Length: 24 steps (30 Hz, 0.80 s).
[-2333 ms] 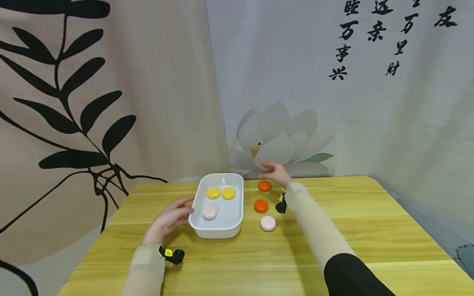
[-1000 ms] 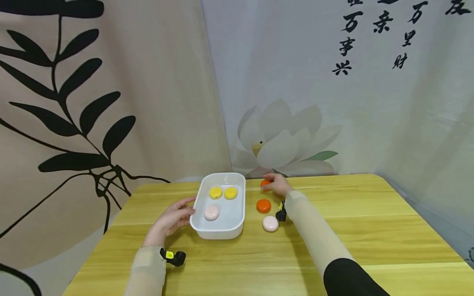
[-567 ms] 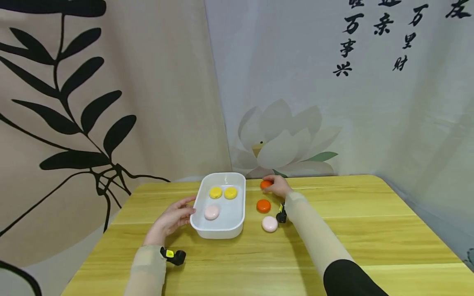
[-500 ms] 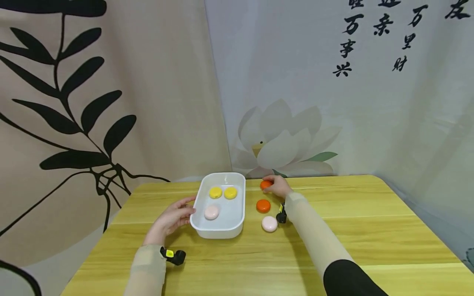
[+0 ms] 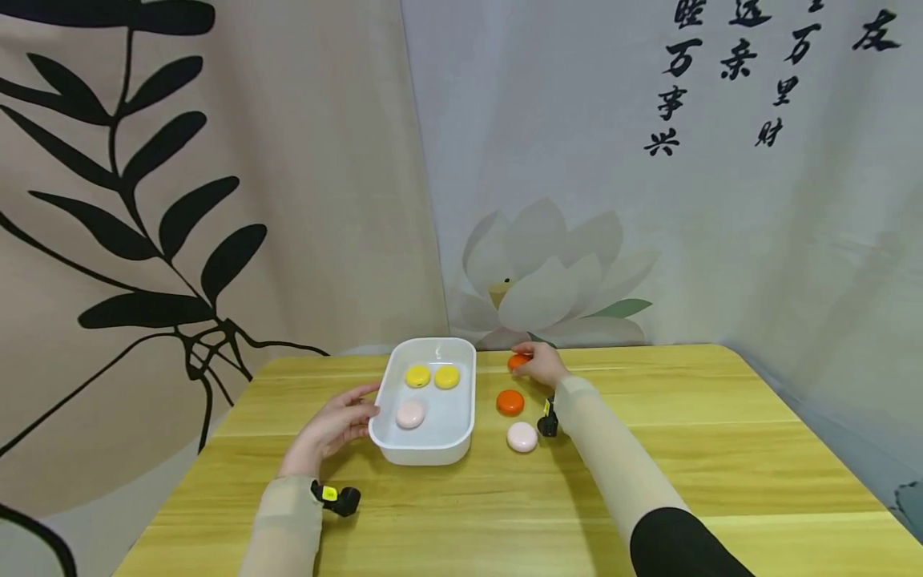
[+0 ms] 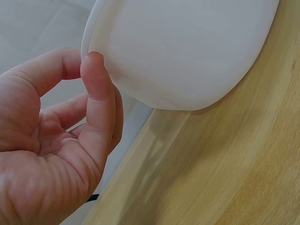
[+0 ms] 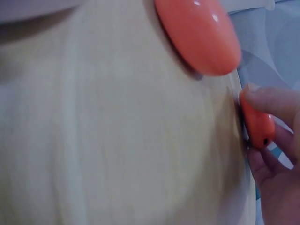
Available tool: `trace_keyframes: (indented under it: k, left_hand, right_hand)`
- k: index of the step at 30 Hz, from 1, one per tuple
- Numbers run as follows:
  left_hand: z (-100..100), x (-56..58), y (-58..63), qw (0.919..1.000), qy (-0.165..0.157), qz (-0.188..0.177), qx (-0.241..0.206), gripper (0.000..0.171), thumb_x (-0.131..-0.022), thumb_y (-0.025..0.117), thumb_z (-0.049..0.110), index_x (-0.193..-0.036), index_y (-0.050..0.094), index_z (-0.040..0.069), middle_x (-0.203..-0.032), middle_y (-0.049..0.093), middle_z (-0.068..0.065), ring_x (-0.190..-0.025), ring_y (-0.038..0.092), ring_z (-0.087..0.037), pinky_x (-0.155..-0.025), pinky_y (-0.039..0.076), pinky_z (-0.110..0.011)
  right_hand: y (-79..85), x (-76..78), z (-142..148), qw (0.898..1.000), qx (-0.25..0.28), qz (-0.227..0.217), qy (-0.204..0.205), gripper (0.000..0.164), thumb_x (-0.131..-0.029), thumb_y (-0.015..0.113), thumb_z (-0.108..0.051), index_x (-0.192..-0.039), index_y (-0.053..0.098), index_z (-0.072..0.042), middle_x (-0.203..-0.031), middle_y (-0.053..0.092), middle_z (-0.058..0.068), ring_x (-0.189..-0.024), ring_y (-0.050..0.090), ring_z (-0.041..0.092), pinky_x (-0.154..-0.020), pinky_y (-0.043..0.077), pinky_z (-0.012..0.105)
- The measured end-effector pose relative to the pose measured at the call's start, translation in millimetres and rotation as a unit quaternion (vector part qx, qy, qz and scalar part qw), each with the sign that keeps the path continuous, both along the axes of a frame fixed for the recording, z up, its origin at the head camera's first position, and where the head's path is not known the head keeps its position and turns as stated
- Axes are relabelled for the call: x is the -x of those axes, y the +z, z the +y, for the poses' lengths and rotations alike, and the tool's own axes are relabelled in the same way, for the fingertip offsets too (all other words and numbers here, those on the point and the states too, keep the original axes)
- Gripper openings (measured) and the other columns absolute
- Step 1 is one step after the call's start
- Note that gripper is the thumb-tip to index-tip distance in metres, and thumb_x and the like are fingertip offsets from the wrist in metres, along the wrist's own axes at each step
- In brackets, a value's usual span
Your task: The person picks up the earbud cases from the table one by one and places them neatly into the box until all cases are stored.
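My left hand (image 5: 335, 425) holds the near left side of a white plastic tray (image 5: 425, 457); in the left wrist view its bent fingers (image 6: 96, 77) lie against the tray's wall at the rim. Inside the tray are two yellow discs (image 5: 446, 377) and a pale pink disc (image 5: 410, 413). At the table's far edge my right hand (image 5: 542, 363) pinches a glossy orange disc (image 7: 258, 123) between thumb and fingers. The disc stands on the wood, a small dark spot on its side. A second orange disc (image 5: 509, 402) lies nearer, with another pale pink disc (image 5: 522, 437) below it.
All of this stands on a yellowish wooden table (image 5: 433, 529). Directly behind its far edge hangs a printed cloth curtain (image 5: 324, 200). A black camera (image 5: 344, 502) is strapped to the left wrist, another (image 5: 548, 421) to the right.
My right hand has come down from just above the far orange disc and now pinches it. The left hand, the tray and the other discs have kept their places.
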<state>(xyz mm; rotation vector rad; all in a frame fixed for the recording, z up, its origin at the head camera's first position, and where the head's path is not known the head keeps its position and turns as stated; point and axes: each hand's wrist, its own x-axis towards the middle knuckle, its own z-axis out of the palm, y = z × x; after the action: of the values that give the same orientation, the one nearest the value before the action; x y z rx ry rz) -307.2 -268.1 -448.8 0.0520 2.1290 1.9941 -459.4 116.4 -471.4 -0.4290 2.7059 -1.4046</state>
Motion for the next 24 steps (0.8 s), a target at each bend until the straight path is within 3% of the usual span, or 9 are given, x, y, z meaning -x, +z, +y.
trace_keyframes:
  k: [12,24]
  left_hand:
    - [-1,0.6,-1.9,1.0,-0.005,0.006,0.004,0.064,-0.093,0.059,0.005,-0.15,0.029,-0.001,-0.106,0.056,-0.02,-0.077,0.058,-0.017,-0.065,0.053,-0.024]
    - [-2,1.8,-3.2,0.9999,-0.008,0.007,0.011,0.062,-0.094,0.057,0.004,-0.15,0.029,0.0,-0.107,0.056,-0.02,-0.081,0.059,-0.019,-0.067,0.053,-0.025]
  right_hand:
    - [2.4,-3.1,6,1.0,-0.027,-0.011,0.009,0.055,-0.076,0.079,-0.006,-0.127,0.061,0.001,-0.128,0.058,0.018,-0.112,0.053,0.031,-0.099,0.042,0.042]
    - [11.9,-4.0,13,0.999,0.043,-0.026,0.013,0.057,-0.077,0.078,-0.002,-0.13,0.058,0.003,-0.129,0.057,0.018,-0.102,0.055,0.028,-0.087,0.047,0.034]
